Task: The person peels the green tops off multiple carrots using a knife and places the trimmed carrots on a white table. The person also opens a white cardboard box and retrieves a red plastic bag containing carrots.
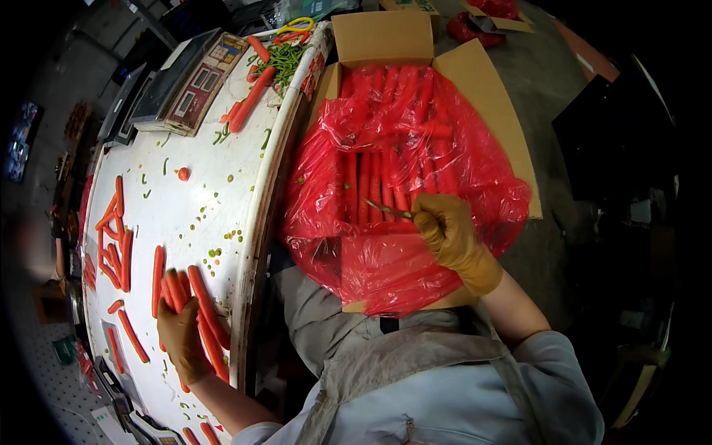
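My left hand (181, 339), in a tan rubber glove, is closed around several carrots (177, 292) low over the white tabletop (183, 222). More loose carrots (206, 303) lie right beside it, some partly hidden by the hand. In a matching glove, my right hand (453, 239) grips a small knife (386, 208), its blade pointing left. The knife is above an open cardboard carton (384, 39) lined with a red plastic bag (317, 172). Rows of carrots (375, 186) show through the bag and its opening.
Weighing scales (186, 83) stand at the table's far left. Green trimmings (283, 64), carrots (253, 100) and yellow-handled scissors (296, 26) lie at its far corner. Carrots (114, 245) and green bits (214, 253) are scattered nearer. At the left rim, a person (58, 245) is partly visible.
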Demonstrator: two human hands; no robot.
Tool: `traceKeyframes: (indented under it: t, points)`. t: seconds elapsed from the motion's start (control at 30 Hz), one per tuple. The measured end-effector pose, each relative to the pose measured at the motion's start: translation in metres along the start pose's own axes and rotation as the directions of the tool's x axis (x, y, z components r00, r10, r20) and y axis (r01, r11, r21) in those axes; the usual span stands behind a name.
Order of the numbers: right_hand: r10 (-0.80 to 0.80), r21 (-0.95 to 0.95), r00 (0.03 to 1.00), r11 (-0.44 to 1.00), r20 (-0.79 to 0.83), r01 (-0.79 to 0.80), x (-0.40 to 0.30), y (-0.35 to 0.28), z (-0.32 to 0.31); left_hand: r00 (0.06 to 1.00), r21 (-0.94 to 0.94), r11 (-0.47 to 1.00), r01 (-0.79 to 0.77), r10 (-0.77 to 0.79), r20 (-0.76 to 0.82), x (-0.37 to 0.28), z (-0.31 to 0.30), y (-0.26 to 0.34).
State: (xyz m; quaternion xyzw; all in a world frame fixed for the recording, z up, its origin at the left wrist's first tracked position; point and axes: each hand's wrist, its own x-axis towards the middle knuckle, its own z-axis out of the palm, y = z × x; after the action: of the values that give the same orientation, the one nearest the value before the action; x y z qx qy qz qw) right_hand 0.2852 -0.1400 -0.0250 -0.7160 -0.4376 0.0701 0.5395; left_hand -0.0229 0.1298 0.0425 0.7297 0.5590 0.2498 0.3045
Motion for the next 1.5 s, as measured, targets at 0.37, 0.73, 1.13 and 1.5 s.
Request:
traceKeyframes:
  t: [0.37,0.73,1.13,1.5]
  points:
    - [0.145,0.113,0.971,0.986,-0.189,-0.125,-0.009,0.036,-0.033,0.934,0.047,0.961,-0.271,0.275,-0.226,0.040,0.017,-0.014]
    - [0.210,0.196,0.954,0.966,-0.212,-0.169,-0.030,0.039,-0.044,0.504,0.262,0.641,-0.721,0.226,0.834,0.017,0.360,0.119]
    - [0.228,0.284,0.944,0.946,-0.237,-0.157,-0.047,0.044,-0.059,0.468,0.292,0.481,-0.827,0.300,0.832,0.020,0.367,0.139]
    - [0.179,0.230,0.944,0.966,-0.276,-0.116,-0.055,0.013,-0.071,0.474,0.308,0.420,-0.854,0.382,0.793,0.031,0.385,0.115]
